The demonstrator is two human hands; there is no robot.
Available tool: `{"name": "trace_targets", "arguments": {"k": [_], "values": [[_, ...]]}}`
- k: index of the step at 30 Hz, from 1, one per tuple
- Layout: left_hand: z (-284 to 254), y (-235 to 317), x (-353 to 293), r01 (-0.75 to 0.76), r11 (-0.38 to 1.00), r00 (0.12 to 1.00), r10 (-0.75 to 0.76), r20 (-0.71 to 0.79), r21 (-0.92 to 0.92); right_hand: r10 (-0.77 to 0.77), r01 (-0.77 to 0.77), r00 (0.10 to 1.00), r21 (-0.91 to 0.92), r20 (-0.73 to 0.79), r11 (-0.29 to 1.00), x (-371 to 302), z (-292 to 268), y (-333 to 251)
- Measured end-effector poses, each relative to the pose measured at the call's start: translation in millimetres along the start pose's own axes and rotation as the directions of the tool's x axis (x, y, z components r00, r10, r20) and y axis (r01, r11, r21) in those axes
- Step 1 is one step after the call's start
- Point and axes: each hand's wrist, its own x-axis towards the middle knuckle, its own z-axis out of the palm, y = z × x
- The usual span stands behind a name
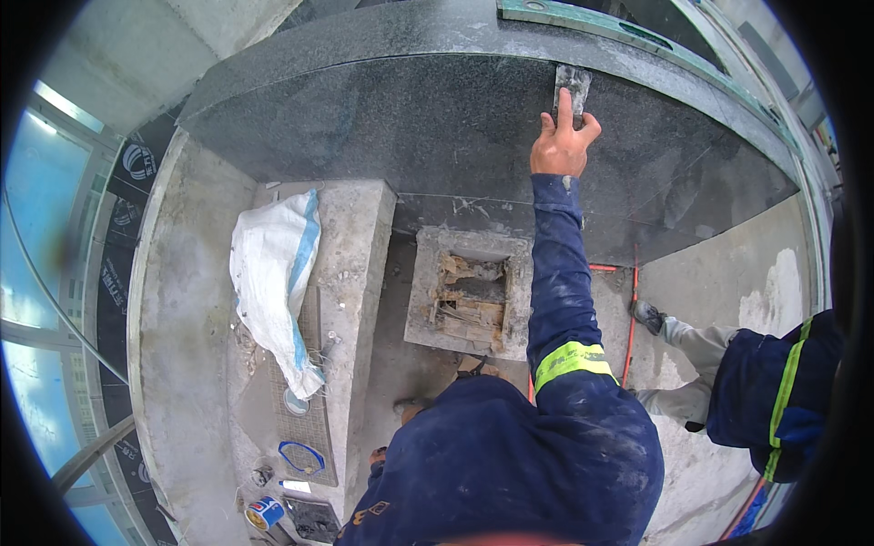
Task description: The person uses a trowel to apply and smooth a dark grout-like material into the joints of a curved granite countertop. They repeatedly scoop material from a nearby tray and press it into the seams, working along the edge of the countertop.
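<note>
My right hand reaches up and grips a flat metal scraper, its blade pressed against the dark grey granite slab, near the slab's upper edge. My right arm is in a dark blue sleeve with a yellow reflective band. My left hand is not visible; it is hidden below my blue jacket.
A white woven sack lies on a concrete block. A square concrete opening holds rubble. A can and a blue ring sit at lower left. Another person crouches at the right. An orange-red cord runs along the floor.
</note>
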Motion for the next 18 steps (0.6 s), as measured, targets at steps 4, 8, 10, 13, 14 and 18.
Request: {"name": "trace_targets", "arguments": {"k": [4,8,10,13,14,18], "values": [[-2.2,1.9,2.6,-0.017,0.999,1.0,0.016,0.003,0.034,0.029,-0.03,0.999,0.016,0.044,0.999,-5.7,-12.8,1.2],[1.4,9.5,5.1,0.013,1.0,1.0,-0.013,0.022,0.016,-0.011,0.022,0.985,0.058,-0.172,0.998,-3.5,-13.4,17.5],[-4.0,20.3,2.3,0.031,0.999,0.999,-0.029,0.041,-0.031,0.462,-0.595,0.801,0.6,0.381,0.535,13.2,-60.2,-23.6],[0.2,22.3,2.5,0.063,0.986,0.995,-0.051,0.08,-0.157,0.431,-0.622,0.75,0.756,0.501,0.204,28.1,-67.9,-28.0],[2.8,23.2,3.4,0.077,0.974,0.994,-0.058,0.094,-0.212,0.431,-0.638,0.731,0.753,0.529,0.159,31.6,-65.3,-27.4],[11.3,26.4,6.5,0.084,0.93,0.993,-0.05,0.104,-0.357,0.424,-0.684,0.679,0.727,0.599,0.067,39.2,-55.6,-29.1]]}}
